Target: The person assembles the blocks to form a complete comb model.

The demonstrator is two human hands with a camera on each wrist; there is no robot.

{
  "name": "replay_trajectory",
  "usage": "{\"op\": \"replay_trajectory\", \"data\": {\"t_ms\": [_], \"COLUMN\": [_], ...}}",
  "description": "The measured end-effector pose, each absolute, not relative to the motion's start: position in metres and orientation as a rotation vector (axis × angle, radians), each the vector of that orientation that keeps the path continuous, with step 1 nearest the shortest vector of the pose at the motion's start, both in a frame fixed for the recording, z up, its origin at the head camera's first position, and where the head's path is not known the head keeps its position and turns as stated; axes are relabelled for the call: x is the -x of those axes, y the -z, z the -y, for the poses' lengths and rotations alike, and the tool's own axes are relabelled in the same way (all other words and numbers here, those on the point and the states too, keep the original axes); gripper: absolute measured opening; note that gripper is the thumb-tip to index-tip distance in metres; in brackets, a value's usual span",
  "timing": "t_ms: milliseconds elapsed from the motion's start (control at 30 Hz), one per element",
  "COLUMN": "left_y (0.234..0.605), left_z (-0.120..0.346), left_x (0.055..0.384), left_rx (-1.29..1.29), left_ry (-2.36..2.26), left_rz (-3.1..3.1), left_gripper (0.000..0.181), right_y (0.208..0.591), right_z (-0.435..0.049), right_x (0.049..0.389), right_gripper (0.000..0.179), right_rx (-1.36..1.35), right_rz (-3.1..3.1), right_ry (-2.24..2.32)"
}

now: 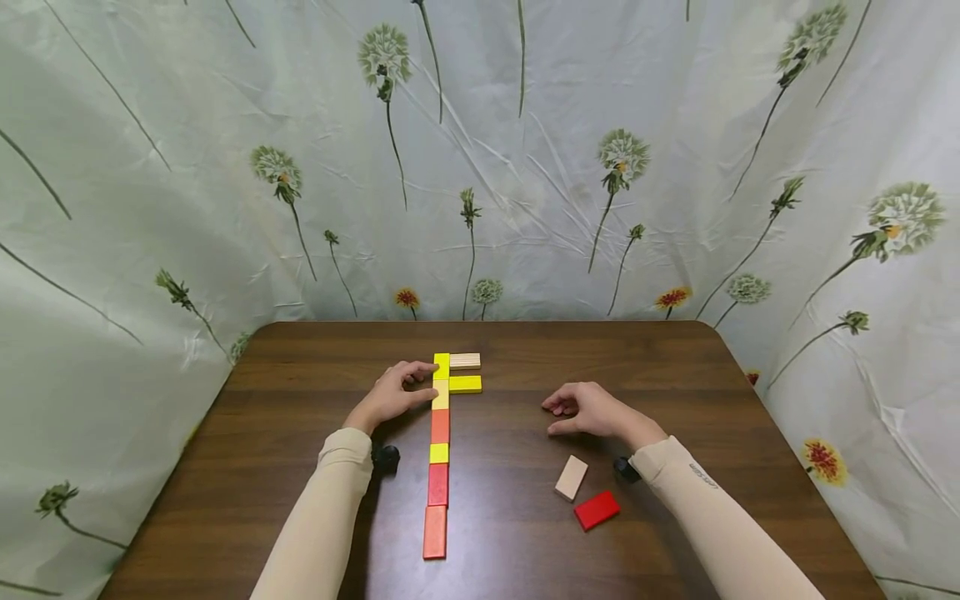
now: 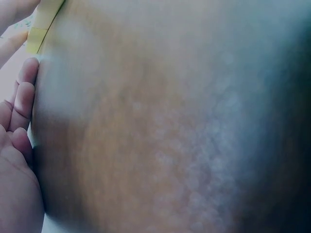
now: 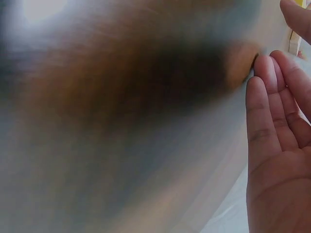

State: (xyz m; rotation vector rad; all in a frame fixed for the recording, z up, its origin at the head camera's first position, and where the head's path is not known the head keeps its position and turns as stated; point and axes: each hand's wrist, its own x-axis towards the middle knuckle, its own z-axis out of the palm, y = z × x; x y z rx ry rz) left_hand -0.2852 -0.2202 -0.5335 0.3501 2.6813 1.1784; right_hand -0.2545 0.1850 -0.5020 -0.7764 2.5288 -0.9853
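Note:
A line of flat blocks runs down the table in the head view: a yellow block (image 1: pixel 442 361) at the far end, then a pale yellow block (image 1: pixel 442 402), an orange-red block (image 1: pixel 440 426), a small yellow block (image 1: pixel 438 453), a red block (image 1: pixel 438 484) and another orange-red block (image 1: pixel 435 532). A ridged wooden block (image 1: pixel 465 361) and a yellow bar (image 1: pixel 466 384) stick out rightward from the upper part. My left hand (image 1: pixel 388 396) touches the left edge of the two uppermost blocks with fingertips and thumb. Over the table to the right, my right hand (image 1: pixel 592 410) holds nothing, fingers loosely bent.
Nearer me than the right hand lie a loose pale wooden block (image 1: pixel 572 478) and a loose red block (image 1: pixel 597 510). The brown wooden table (image 1: pixel 300 367) ends at a flower-patterned curtain (image 1: pixel 525 233) behind and at the sides.

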Motion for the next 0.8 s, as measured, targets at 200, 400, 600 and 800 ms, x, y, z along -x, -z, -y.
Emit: {"op": "replay_trajectory", "data": {"t_ms": [200,400,600,800], "left_y": [0.533,0.532,0.532,0.533], "left_z": [0.222,0.222,0.221,0.221], "left_x": [0.286,0.286,0.286,0.284], "left_rx": [-0.338,-0.350,-0.342,-0.359], "left_ry": [-1.179,-1.173,-1.187,-1.178], "left_rz": [-2.686,-2.694,-2.695,-2.691], "left_gripper": [0.051,0.051,0.051,0.051], "right_y": [0.503,0.502,0.499,0.499], "right_z": [-0.194,-0.200,-0.209,-0.215], "right_x": [0.241,0.231,0.224,0.216], "right_gripper": [0.041,0.044,0.045,0.046], "right_rx": [0.821,0.827,0.841,0.837], "right_rz": [-2.495,-2.447,-2.418,-2.431], "right_ry": [0.981,0.994,1.019,0.989]}}
